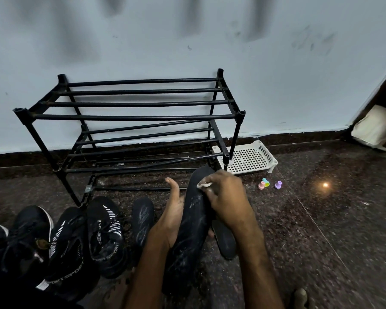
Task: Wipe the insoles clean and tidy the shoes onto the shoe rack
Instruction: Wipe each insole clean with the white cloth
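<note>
— Where is the insole?

— The black insole [193,224] is held off the dark stone floor [321,219], lengthwise between both hands, with its toe end pointing at the black shoe rack [132,117].

— What is the left hand doing?

— The left hand [173,217] cradles it from beneath along its left edge. The thumb sticks straight up and the fingers run under the insole, mostly hidden.

— And the right?

— The right hand [227,197] lies across the upper part of the insole, its fingers pinching a small white wipe [204,185] against the surface near the toe. Pale scuffs streak the insole below the wipe.

— Are there other insoles?

— Two. One lies flat on the floor just left of the left hand [143,217]. Another pokes out from under the right wrist [224,240].

— And the shoes?

— Black sneakers stand in a row at lower left, in front of the rack's near leg: one with white stripes [105,235], a second beside it [67,244], and a third with a white sole edge [27,233].

— Is there any writing?

— "SPORT" reads in white on the collar of the striped shoe and again low on the second. The letters before it are too blurred to tell.

— What is to the right?

— A white perforated tray [247,159] sits by the rack's right legs against the wall, with small pastel trinkets [264,183] near it on the floor.
</note>
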Demonstrator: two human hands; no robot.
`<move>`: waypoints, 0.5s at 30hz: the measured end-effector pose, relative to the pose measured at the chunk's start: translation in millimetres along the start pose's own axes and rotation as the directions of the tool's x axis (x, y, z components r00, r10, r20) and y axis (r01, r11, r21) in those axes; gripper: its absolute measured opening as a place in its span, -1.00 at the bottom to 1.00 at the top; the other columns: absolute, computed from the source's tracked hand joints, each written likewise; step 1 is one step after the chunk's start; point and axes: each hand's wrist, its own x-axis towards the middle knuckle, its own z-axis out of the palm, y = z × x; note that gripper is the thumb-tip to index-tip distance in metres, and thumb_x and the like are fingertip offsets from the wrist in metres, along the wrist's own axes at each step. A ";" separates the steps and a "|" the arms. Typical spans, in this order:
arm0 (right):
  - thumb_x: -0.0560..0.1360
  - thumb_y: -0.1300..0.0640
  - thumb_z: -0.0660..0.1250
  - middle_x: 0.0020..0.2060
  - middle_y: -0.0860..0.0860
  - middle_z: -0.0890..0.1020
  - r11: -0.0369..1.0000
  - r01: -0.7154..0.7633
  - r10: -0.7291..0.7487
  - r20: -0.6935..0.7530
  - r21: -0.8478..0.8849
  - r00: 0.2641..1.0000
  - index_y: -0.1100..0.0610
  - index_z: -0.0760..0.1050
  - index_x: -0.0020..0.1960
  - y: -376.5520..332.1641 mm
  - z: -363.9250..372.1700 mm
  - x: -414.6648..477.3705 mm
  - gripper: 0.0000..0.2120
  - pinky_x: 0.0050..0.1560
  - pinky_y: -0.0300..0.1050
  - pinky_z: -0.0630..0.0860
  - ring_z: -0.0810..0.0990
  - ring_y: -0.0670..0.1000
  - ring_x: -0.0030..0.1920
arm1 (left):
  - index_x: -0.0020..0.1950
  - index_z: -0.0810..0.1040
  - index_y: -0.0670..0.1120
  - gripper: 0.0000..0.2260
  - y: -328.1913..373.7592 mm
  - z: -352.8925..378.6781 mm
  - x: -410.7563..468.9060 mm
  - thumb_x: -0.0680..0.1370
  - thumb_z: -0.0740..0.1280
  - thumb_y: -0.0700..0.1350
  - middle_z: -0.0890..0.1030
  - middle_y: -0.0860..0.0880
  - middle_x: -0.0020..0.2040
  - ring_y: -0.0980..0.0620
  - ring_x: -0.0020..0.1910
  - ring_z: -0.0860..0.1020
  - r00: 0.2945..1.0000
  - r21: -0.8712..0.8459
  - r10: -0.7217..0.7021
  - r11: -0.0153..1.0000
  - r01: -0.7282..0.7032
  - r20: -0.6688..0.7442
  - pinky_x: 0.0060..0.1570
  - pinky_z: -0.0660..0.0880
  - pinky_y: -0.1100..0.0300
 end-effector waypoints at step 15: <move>0.48 0.27 0.41 0.00 0.00 0.60 0.984 -0.171 0.146 -0.305 -0.057 0.941 0.15 0.64 0.11 12.6 -8.6 -3.5 -0.79 0.08 -0.36 0.39 0.52 -0.11 -0.06 | 0.38 0.45 -0.26 -0.14 -7.0 -5.5 3.0 0.50 -0.07 0.43 0.63 -0.26 -0.02 -0.15 -0.20 0.66 0.998 0.131 -0.065 0.989 0.062 0.021 -0.32 0.61 -0.04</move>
